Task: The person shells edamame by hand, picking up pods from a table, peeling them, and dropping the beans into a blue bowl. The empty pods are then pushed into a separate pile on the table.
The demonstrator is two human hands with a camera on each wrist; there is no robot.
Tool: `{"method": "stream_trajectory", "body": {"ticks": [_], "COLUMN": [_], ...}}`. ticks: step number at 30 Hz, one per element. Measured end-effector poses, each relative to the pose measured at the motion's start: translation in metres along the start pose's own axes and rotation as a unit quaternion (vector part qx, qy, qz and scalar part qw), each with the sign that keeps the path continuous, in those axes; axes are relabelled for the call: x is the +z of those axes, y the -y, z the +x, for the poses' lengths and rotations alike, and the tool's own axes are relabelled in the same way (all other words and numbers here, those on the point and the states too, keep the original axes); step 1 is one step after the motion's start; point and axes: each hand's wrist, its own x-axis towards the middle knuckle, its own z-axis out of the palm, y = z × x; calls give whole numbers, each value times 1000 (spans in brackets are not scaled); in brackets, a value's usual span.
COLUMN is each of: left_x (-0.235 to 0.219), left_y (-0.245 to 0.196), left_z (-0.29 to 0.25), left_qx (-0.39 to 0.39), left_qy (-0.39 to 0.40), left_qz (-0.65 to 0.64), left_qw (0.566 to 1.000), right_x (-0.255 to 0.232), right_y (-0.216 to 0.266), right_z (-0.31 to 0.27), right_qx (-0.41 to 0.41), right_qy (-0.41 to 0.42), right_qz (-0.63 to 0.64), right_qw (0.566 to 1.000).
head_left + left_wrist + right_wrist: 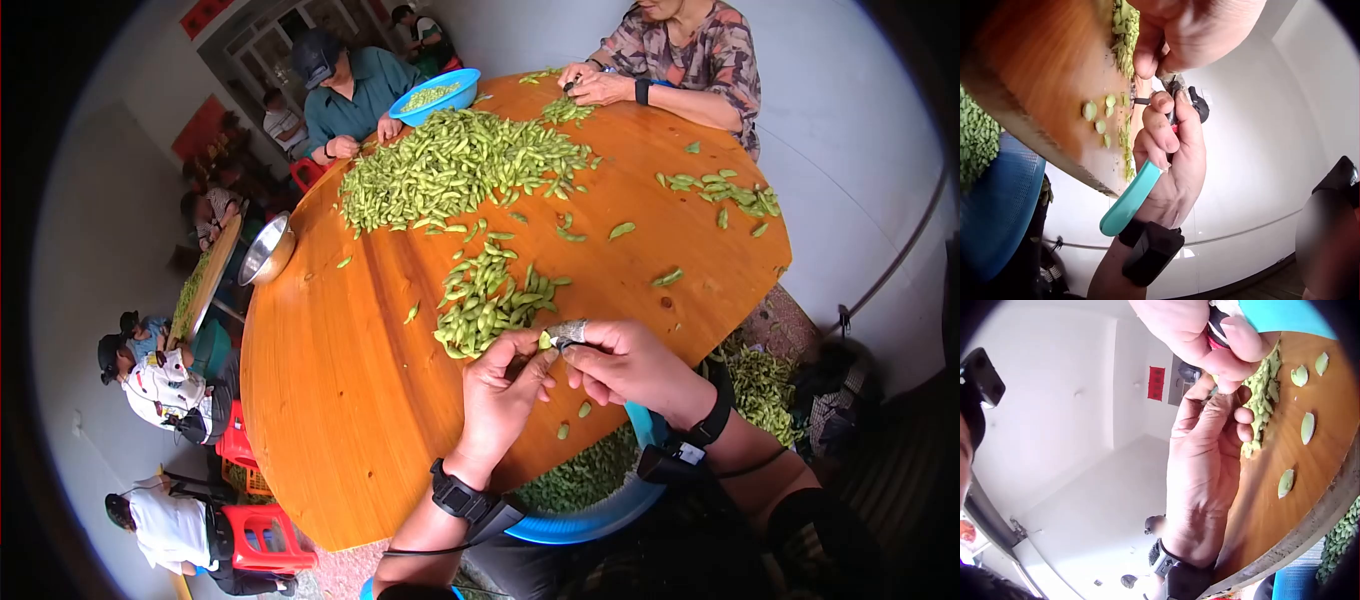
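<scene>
Pod sits at the fingertips of the left hand, pinched between thumb and curled forefinger, directly facing the right hand. That right hand is closed around a tool with a turquoise handle, which sticks out from beneath its curled fingers; its working end, close to the pod, is mostly hidden. A silvery wrap covers part of the right forefinger. Just beyond the left hand, a small pile of pods lies on the wooden bench, and well past both hands rises a larger heap. Loose green pieces lie between the two hands, on their near side. Below the right hand, past the bench edge, is a blue basin with green contents. A black device strapped at the right wrist bears a white label, too small to read. Beyond the left hand in the right wrist view, a red wall sign carries dark characters, also illegible.
</scene>
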Motion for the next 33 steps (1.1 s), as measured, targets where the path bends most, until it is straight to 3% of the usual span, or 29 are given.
{"method": "stream_trajectory", "body": {"ticks": [9,14,24,29,33], "left_x": [-1,-8,-13,-15,-18], "left_y": [1,-5,-1,6,9], "left_z": [-1,3,7,8,10], "left_qx": [11,-53,-109,-186,-194], "left_qy": [29,74,90,123,106], "left_qz": [-33,-112,-156,-214,-287], "left_qw": [999,990,978,951,932], "right_x": [-4,-7,-18,1,8], "right_y": [-3,3,-4,5,-8], "right_z": [-3,-6,0,-3,-3], "right_qx": [3,39,68,-20,-95], "right_qy": [-10,8,30,-50,-53], "right_qz": [83,147,191,0,-82], "right_qw": [996,988,979,999,991]}}
